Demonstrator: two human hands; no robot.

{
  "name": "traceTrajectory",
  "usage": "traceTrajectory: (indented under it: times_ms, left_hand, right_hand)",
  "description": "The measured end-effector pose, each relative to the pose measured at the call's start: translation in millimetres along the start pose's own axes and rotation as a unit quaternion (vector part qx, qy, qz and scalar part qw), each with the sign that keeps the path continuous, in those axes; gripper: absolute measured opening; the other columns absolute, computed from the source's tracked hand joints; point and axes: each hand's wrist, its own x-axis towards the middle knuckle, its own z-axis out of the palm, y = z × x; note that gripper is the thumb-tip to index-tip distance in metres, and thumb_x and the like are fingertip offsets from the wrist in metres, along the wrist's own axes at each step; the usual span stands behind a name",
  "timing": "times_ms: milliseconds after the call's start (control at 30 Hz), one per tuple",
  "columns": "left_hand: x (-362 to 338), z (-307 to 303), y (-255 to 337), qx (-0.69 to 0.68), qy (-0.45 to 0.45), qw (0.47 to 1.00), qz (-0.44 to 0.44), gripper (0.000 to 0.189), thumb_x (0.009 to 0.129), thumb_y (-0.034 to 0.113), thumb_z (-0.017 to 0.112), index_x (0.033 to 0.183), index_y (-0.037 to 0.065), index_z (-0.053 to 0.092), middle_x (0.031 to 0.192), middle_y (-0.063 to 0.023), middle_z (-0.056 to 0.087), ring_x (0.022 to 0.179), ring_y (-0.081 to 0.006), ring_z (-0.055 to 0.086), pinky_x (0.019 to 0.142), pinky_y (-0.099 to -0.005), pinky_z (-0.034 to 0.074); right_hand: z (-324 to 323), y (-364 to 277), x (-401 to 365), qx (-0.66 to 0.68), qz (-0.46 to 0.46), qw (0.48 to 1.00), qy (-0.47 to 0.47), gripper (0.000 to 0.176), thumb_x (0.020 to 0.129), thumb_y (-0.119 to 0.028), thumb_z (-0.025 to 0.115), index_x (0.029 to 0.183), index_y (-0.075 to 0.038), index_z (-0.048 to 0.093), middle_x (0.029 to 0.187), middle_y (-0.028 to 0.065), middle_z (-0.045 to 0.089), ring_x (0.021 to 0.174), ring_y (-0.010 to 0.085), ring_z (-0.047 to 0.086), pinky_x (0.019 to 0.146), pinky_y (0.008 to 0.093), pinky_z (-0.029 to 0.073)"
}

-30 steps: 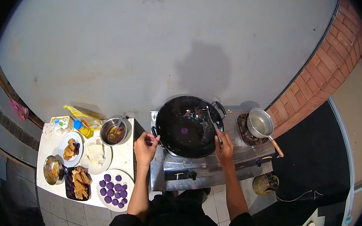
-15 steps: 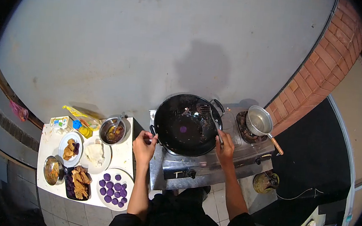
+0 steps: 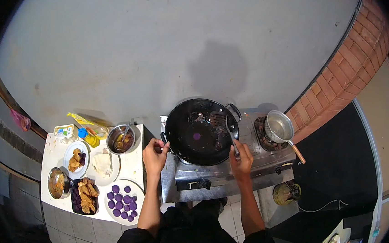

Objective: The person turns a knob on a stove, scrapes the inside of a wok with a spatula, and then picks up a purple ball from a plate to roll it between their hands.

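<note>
A black wok (image 3: 181, 141) sits on the stove, with one small purple ball (image 3: 196, 136) on its dark inner surface. My left hand (image 3: 155, 157) is closed at the wok's left rim, thumb and fingers pinched on the side handle, partly hidden by the fingers. In my right hand (image 3: 242, 161) is a slotted metal spatula (image 3: 229, 127), its head inside the wok on the right side. To my left, a white plate (image 3: 110, 218) carries several purple balls (image 3: 127, 199).
A saucepan (image 3: 279, 127) with a wooden handle stands on the right burner. On the white table (image 3: 50, 156) are a steel pot (image 3: 121, 139) with a utensil, a yellow bottle (image 3: 91, 140), a tray of fried food (image 3: 87, 196) and a metal bowl (image 3: 56, 183). A wall rises behind the stove.
The spatula head has shifted slightly left within the wok, and my right hand has moved slightly with it. My left hand stays at the wok's left side.
</note>
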Motion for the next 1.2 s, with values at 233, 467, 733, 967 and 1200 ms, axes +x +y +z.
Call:
traceTrajectory:
  times_ms: [233, 467, 733, 967, 1200]
  left_hand:
    - [-0.5, -1.3, 1.5, -0.003, -0.007, 1.000, -0.019, 0.026, 0.082, 0.018, 0.082, 0.084, 0.001, 0.063, 0.073, -0.0097, 0.069, 0.066, -0.0197, 0.068, 0.066, -0.0325, 0.052]
    - [-0.6, 1.1, -1.5, -0.009, -0.009, 1.000, -0.025, 0.026, 0.083, 0.019, 0.082, 0.084, 0.001, 0.063, 0.072, -0.0082, 0.069, 0.064, -0.0168, 0.067, 0.063, -0.0317, 0.052]
    - [3.4, -2.7, 0.2, 0.004, -0.012, 0.999, -0.040, 0.025, 0.080, 0.018, 0.083, 0.082, 0.002, 0.064, 0.070, -0.0076, 0.069, 0.062, -0.0173, 0.067, 0.062, -0.0309, 0.051]
    - [6.2, 3.8, -5.8, -0.034, -0.015, 0.998, -0.054, 0.021, 0.082, 0.015, 0.081, 0.081, 0.002, 0.064, 0.067, -0.0065, 0.067, 0.060, -0.0154, 0.065, 0.061, -0.0295, 0.051]
    - [3.1, 6.7, -8.3, -0.050, -0.006, 0.999, -0.015, 0.020, 0.084, 0.014, 0.079, 0.083, 0.001, 0.064, 0.068, -0.0066, 0.066, 0.060, -0.0144, 0.064, 0.060, -0.0284, 0.050]
  right_hand:
    - [13.5, 8.2, -13.3, 0.054, 0.059, 0.997, 0.002, 0.021, 0.093, -0.002, 0.067, 0.113, 0.002, 0.067, 0.085, 0.0117, 0.066, 0.067, 0.0176, 0.066, 0.059, 0.0312, 0.054]
    - [29.8, 31.0, -16.6, 0.301, 0.356, 0.874, 0.138, 0.016, 0.095, -0.007, 0.062, 0.102, 0.007, 0.065, 0.070, 0.0121, 0.064, 0.056, 0.0195, 0.066, 0.051, 0.0338, 0.060]
    - [50.4, 18.1, -7.0, 0.283, 0.374, 0.874, 0.124, 0.018, 0.095, -0.007, 0.062, 0.097, 0.011, 0.063, 0.068, 0.0117, 0.064, 0.054, 0.0178, 0.066, 0.047, 0.0333, 0.059]
    - [53.4, 21.4, -4.5, 0.253, 0.362, 0.893, 0.083, 0.020, 0.097, -0.009, 0.061, 0.101, 0.010, 0.064, 0.068, 0.0097, 0.064, 0.054, 0.0153, 0.065, 0.049, 0.0296, 0.057]
    - [29.3, 3.5, 1.1, 0.100, 0.273, 0.957, 0.012, 0.023, 0.097, -0.010, 0.063, 0.110, 0.008, 0.066, 0.072, 0.0104, 0.066, 0.059, 0.0137, 0.066, 0.054, 0.0289, 0.054]
